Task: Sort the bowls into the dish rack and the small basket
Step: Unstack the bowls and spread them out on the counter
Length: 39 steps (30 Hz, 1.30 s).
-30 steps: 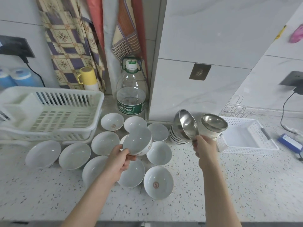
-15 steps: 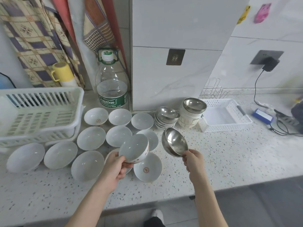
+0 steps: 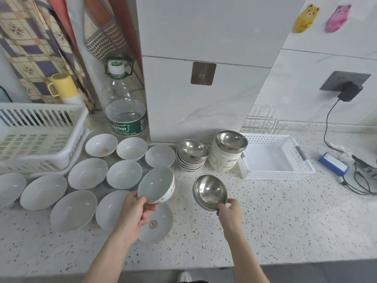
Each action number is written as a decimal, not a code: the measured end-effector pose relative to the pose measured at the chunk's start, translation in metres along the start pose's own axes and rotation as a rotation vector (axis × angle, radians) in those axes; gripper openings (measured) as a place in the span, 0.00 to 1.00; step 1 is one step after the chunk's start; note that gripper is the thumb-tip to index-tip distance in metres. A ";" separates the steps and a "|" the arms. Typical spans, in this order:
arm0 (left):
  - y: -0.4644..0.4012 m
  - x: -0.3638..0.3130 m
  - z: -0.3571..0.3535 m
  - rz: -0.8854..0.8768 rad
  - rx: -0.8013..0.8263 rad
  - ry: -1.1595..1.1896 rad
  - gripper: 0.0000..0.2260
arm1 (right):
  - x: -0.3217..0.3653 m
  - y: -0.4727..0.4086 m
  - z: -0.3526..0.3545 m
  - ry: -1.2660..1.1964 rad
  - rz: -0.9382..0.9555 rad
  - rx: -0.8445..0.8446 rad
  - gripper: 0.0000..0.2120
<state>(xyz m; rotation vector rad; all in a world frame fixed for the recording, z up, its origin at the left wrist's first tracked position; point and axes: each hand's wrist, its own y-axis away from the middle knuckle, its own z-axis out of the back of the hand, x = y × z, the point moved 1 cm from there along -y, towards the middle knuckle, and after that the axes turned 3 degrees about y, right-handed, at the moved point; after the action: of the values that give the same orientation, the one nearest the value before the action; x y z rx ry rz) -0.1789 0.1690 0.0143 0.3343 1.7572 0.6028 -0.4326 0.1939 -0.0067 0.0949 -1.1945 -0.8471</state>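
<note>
Left hand (image 3: pixel 133 209): grip pinching white ceramic bowl (image 3: pixel 156 185) above worktop (image 3: pixel 265 221), hiding bowls beneath. Right hand (image 3: pixel 229 210): grip pinching steel bowl (image 3: pixel 210 192). Dish rack (image 3: pixel 40 137) cut off left; small basket (image 3: pixel 273 160) right.

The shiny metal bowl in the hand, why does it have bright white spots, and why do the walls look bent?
Head view: the metal bowl in the right hand mirrors the room light as glare; the wide lens bows the wall tiles and counter edge; the yellow sticker near the corner looks smeared.
</note>
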 end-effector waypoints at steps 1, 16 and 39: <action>0.000 0.002 -0.004 0.000 -0.014 0.010 0.11 | -0.001 -0.005 0.000 0.030 0.005 0.015 0.15; 0.016 0.016 -0.014 -0.010 -0.187 0.059 0.12 | 0.005 -0.049 -0.040 0.224 0.109 0.198 0.18; 0.034 0.048 -0.053 -0.109 -0.048 -0.446 0.15 | -0.004 -0.037 0.010 0.142 0.333 0.374 0.13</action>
<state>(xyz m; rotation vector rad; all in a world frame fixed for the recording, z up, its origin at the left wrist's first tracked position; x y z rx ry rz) -0.2452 0.2105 0.0042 0.3099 1.3217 0.4502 -0.4611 0.1737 -0.0237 0.2490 -1.1821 -0.3149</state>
